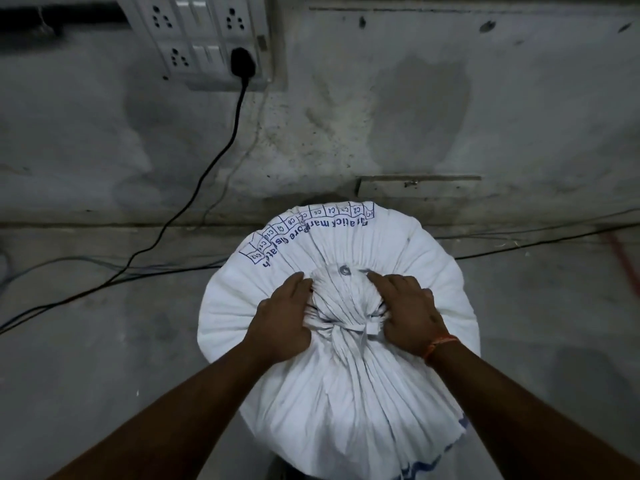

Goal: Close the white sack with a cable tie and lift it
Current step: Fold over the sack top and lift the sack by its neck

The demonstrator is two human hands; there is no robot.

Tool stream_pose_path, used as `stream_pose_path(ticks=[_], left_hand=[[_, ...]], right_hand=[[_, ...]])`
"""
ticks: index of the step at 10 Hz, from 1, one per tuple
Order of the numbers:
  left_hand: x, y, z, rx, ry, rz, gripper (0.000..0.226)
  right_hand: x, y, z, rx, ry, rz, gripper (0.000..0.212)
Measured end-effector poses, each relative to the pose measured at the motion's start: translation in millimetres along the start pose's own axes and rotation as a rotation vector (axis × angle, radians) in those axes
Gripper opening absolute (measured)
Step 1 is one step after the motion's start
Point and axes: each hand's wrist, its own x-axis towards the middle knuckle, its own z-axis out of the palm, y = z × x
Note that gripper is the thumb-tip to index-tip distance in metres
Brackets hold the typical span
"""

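Note:
A full white sack (398,268) with blue print stands on the floor in front of me. Its mouth is gathered into a pleated neck, cinched by a white cable tie (360,328) whose head sits at the right of the neck. My left hand (280,318) grips the gathered neck from the left, fingers curled into the folds. My right hand (407,311) grips it from the right, with an orange thread band on the wrist. The loose top of the sack spreads toward me below the tie.
A grey stained wall rises behind the sack, with a white socket panel (207,39) at the upper left. A black plug and cable (221,154) runs down from it across the concrete floor. More thin cables (519,242) lie along the wall's foot.

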Motion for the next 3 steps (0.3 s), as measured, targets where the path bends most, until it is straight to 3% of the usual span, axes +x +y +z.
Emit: stream_pose_path(ticks=[1,3], left_hand=[[-8.8,13.5,-25.0,-0.012,0.029,0.017,0.087],[-16.9,55.6,-114.9,0.008,0.255,0.087,0.081]], right_hand=[[-14.5,-9.1,-25.2,0.063,0.070,-0.039,0.086],[-23.7,-47.5,-109.1,0.153,0.312,-0.098,0.070]])
